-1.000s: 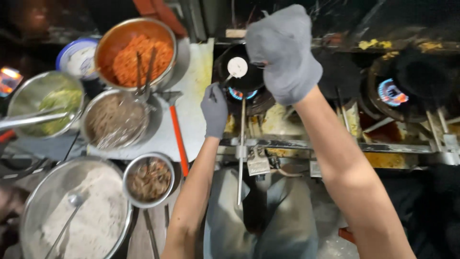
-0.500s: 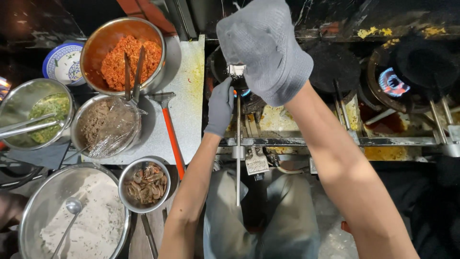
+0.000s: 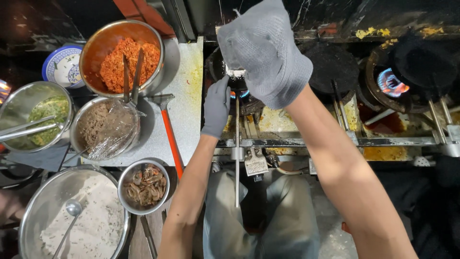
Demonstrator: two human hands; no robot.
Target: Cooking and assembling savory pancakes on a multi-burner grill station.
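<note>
My right hand (image 3: 266,48), in a grey glove, is raised over a dark pan (image 3: 215,67) on a lit burner. Its back faces me and hides the fingers. A small white lump (image 3: 235,73) shows just under it, at the top of a long metal ladle handle (image 3: 236,158) that runs straight toward me. My left hand (image 3: 216,106), also gloved, lies against the upper left side of that handle. Whether it grips the handle is unclear.
On the grey counter (image 3: 189,86) to the left stand bowls of orange rice with tongs (image 3: 122,57), film-covered brown food (image 3: 105,127), green food (image 3: 40,115), shrimp (image 3: 143,187) and white rice with a ladle (image 3: 76,220). An orange-handled spatula (image 3: 170,139) lies there. A second burner (image 3: 393,84) flames at right.
My right hand has moved left and down and now covers the white ladle bowl seen before. My left hand has stayed beside the handle. The view has tilted slightly.
</note>
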